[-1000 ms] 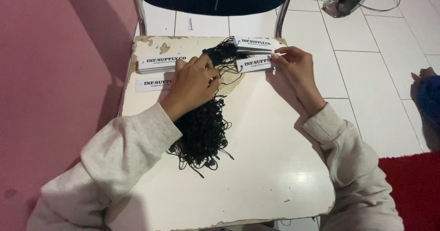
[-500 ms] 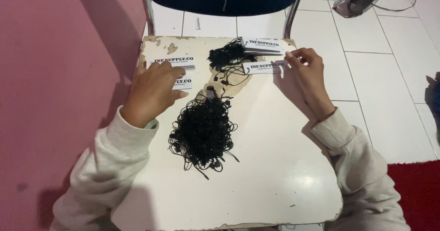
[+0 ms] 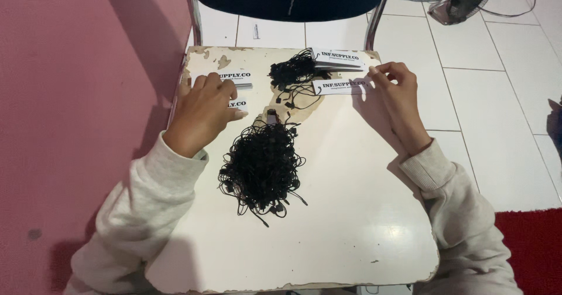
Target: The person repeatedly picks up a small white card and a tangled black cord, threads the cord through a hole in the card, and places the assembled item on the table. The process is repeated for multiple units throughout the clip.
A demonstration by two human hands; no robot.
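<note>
Head view: your left hand (image 3: 204, 110) lies palm-down, fingers loosely curled over 2 white tags (image 3: 237, 90). Your right hand (image 3: 398, 99) pinches another white tag (image 3: 342, 86) at its end. The black string pile (image 3: 261, 166) lies between them on the table (image 3: 351, 225).

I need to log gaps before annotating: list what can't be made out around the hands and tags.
Head view only:
- Lower white tag: mostly hidden under the left hand.
- Tag stack: its count is too small to tell.
- Right hand: fingers cover the end of the long tag.
</note>
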